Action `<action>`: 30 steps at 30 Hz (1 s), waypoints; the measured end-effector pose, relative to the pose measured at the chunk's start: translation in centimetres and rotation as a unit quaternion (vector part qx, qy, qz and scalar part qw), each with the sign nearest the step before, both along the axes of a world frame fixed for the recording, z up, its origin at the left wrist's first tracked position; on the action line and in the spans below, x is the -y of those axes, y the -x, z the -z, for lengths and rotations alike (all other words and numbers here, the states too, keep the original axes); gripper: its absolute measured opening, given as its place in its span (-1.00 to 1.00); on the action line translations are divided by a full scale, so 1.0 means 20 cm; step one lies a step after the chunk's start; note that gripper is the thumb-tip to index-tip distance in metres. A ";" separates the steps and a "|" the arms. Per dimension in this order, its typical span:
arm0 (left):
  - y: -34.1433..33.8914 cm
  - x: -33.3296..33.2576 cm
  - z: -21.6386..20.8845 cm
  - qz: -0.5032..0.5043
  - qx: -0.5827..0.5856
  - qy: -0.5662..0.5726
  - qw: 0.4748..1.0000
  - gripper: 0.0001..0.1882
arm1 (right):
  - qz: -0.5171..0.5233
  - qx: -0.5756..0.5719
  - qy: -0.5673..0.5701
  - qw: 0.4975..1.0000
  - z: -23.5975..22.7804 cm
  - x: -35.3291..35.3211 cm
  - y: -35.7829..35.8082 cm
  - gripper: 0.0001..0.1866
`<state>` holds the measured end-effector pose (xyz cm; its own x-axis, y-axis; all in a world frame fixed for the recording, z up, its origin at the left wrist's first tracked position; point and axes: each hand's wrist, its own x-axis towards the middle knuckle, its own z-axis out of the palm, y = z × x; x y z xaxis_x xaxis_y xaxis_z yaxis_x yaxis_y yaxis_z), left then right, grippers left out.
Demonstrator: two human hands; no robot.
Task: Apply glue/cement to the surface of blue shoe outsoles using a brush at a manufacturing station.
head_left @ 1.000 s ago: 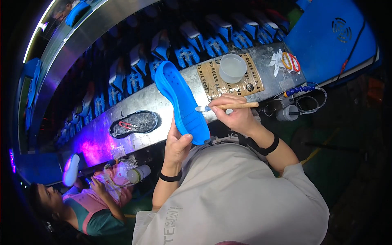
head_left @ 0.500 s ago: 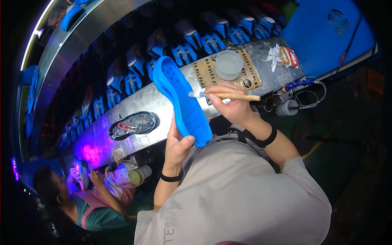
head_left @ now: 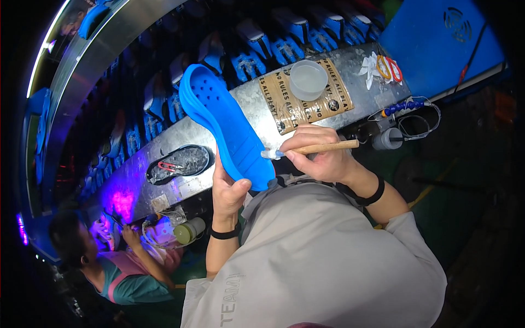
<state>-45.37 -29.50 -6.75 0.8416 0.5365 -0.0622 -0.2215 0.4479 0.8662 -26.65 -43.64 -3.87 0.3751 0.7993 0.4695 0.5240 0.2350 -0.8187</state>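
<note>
A blue shoe sole (head_left: pixel 227 128) is tilted up in my left hand (head_left: pixel 229 194), its hollow inner side showing. The left thumb presses on the heel rim, while the other fingers are hidden behind the sole. My right hand (head_left: pixel 322 153) is closed round a brush (head_left: pixel 328 147) with a wooden handle. White bristles sit at the sole's inner edge near the heel; whether they touch it I cannot tell. Beyond the right hand, a round translucent tub (head_left: pixel 308 80) of pale contents stands on a piece of brown printed cardboard (head_left: pixel 284 117).
A dark shoe-shaped piece (head_left: pixel 188 158) with a red clip-like thing lies on the metal bench (head_left: pixel 147 191). Scissors with orange and red handles (head_left: pixel 389 68) rest at the far right. Blue shoe parts (head_left: pixel 249 65) line the conveyor behind. Another person (head_left: pixel 123 273) works at the lower left.
The sole has shifted left and turned slightly. My right hand has moved down and a little right, taking the bristles from mid-sole toward the heel.
</note>
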 end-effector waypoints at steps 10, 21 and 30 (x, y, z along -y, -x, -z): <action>0.00 0.01 -0.03 -0.002 0.014 -0.024 1.000 0.17 | 0.028 -0.058 -0.016 0.998 -0.08 0.01 -0.01 -0.94; -0.03 -0.01 -0.04 -0.001 0.023 -0.026 0.999 0.13 | -0.023 0.007 -0.016 1.000 -0.05 0.00 -0.03 -0.94; 0.03 -0.09 -0.05 0.158 0.056 0.131 0.977 0.01 | 0.244 -0.153 -0.118 0.950 0.12 0.10 -0.23 -0.75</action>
